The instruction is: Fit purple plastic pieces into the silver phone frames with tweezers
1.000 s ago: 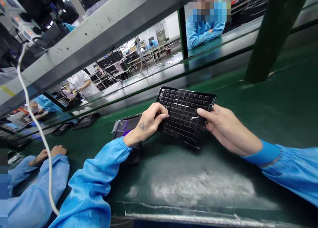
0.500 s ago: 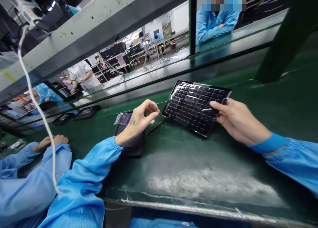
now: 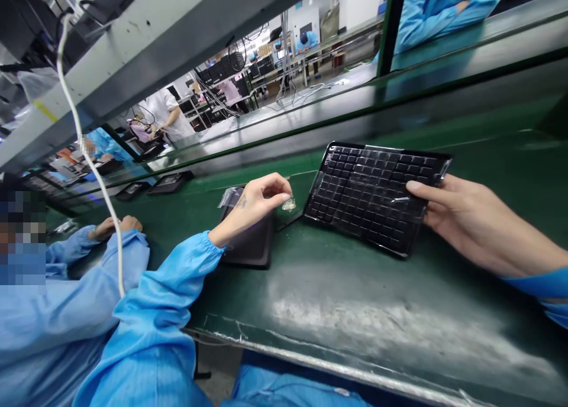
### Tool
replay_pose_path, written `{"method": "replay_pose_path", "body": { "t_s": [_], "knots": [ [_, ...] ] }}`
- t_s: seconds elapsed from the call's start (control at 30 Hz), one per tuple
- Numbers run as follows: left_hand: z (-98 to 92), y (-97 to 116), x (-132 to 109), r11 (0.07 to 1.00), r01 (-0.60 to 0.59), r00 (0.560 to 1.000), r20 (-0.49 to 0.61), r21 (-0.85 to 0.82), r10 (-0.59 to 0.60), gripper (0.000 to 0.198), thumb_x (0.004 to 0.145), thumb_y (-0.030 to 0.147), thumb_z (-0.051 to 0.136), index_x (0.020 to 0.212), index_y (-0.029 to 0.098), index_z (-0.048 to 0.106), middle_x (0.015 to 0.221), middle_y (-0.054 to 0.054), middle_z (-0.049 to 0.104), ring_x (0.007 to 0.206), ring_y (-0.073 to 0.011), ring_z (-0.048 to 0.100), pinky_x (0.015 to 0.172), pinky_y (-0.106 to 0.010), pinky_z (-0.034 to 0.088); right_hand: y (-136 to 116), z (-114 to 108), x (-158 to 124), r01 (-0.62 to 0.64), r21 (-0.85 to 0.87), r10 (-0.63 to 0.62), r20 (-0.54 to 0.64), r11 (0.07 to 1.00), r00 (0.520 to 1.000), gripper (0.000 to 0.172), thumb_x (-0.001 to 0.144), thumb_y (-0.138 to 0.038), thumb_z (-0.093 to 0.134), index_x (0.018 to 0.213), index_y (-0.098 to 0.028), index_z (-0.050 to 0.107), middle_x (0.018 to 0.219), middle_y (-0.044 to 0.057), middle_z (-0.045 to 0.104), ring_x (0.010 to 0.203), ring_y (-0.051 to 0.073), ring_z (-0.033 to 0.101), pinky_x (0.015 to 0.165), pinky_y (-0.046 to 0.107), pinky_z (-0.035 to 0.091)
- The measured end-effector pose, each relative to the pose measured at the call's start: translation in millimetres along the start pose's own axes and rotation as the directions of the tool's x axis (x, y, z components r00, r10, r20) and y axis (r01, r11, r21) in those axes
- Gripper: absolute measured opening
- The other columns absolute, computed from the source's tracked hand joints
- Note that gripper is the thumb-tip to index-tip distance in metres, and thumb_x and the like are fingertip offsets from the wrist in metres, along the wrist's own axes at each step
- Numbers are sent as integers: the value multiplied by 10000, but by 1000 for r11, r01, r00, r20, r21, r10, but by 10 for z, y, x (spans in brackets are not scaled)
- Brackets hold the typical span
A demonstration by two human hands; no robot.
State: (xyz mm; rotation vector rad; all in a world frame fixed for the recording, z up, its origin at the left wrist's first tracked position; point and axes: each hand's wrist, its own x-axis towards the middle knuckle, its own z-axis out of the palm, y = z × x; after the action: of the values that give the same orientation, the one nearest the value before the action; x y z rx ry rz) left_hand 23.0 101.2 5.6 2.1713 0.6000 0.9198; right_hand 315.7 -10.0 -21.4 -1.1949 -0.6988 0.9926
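Observation:
My right hand (image 3: 465,220) grips the right end of a black keyboard (image 3: 373,194) wrapped in clear film, holding it tilted just above the green belt (image 3: 355,288). My left hand (image 3: 255,203) is off the keyboard, its thumb and fingers pinched on a small crumpled scrap of clear film (image 3: 289,204). This hand hovers over a dark flat device (image 3: 251,244) lying on the belt, with a clear plastic bag at its far end.
A co-worker in a blue sleeve (image 3: 66,300) rests hands on the belt at the left. A white cable (image 3: 89,152) hangs from the grey shelf (image 3: 146,46) overhead. More dark devices (image 3: 171,182) lie farther along the belt. Another person leans on the far counter.
My left hand has let go of the keyboard and pulled away left with a pinched scrap of film. My right hand has carried the keyboard to the right.

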Motion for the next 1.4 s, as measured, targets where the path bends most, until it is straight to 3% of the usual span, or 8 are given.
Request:
{"method": "replay_pose_path", "body": {
  "t_s": [0.17, 0.33, 0.57, 0.83, 0.97, 1.13, 1.27, 1.4],
  "knots": [
    [-14, -62, -7, 1000, 26, 1000, 11, -16, -26, 128, 845, 255, 711, 866, 166, 620, 848, 6, 645, 789, -121, 626, 749, -239, 497, -19, -17, 2, -36, -16, 36, -30, 999, 999, 244, 824, -127, 645, 968, -266, 785, 1063, 27, 761, 820, 145, 697, 613, 157, 586],
    [-95, -104, -120, 995, 80, 997, 27, -62, -79, 147, 836, 236, 717, 884, 171, 594, 864, 4, 641, 794, -135, 658, 766, -263, 521, -38, -6, -6, -14, -4, 13, -47, 1000, 999, 264, 836, -118, 628, 974, -273, 791, 1109, 21, 752, 819, 139, 695, 609, 142, 587],
    [-239, -184, -215, 994, 98, 995, 19, 44, -99, 149, 853, 263, 691, 924, 162, 607, 877, -2, 631, 795, -108, 608, 738, -225, 483, -83, 69, -35, -84, -10, 82, -102, 996, 991, 296, 854, -83, 581, 917, -274, 798, 1090, 31, 758, 794, 136, 694, 564, 125, 572],
    [-72, -450, 278, 956, 98, 943, 281, 276, -177, 84, 831, 168, 611, 891, 158, 553, 818, -6, 642, 730, -114, 621, 691, -236, 491, -41, 4, 16, -43, -21, 42, -64, 999, 997, 260, 841, -127, 626, 940, -291, 801, 1099, 34, 757, 860, 156, 707, 600, 145, 593],
    [65, -545, 380, 892, 27, 923, 331, 452, -196, 151, 835, 80, 516, 938, 184, 551, 804, 12, 631, 718, -129, 588, 694, -258, 463, -21, -25, 20, -32, -8, 32, -61, 999, 998, 253, 837, -129, 631, 943, -287, 798, 1115, 22, 756, 895, 156, 709, 612, 145, 592],
    [155, -558, 295, 761, -81, 920, 343, 643, -192, 225, 892, 89, 461, 1060, 196, 567, 1023, -59, 627, 961, -218, 567, 912, -376, 434, 40, -79, 16, -16, -12, 16, 1, 1000, 1000, 212, 850, -173, 665, 989, -273, 790, 1073, 14, 763, 849, 150, 707, 632, 164, 596],
    [124, -575, 314, 658, -105, 927, 313, 745, -207, 296, 898, 189, 559, 1194, 184, 550, 1200, -120, 556, 1102, -310, 504, 970, -480, 404, 34, -74, -14, -17, 3, 17, 14, 1000, 1000, 202, 858, -161, 662, 988, -264, 779, 1034, 4, 768, 844, 139, 706, 651, 164, 592],
    [44, -476, 342, 616, -114, 935, 295, 779, -199, 411, 930, 246, 576, 1323, 192, 473, 1258, -117, 535, 1122, -303, 489, 979, -494, 415, 15, -57, -25, -4, 10, 4, 24, 1000, 1000, 209, 851, -157, 657, 1003, -254, 763, 1032, 6, 768, 853, 143, 707, 658, 178, 593]
  ]
}}
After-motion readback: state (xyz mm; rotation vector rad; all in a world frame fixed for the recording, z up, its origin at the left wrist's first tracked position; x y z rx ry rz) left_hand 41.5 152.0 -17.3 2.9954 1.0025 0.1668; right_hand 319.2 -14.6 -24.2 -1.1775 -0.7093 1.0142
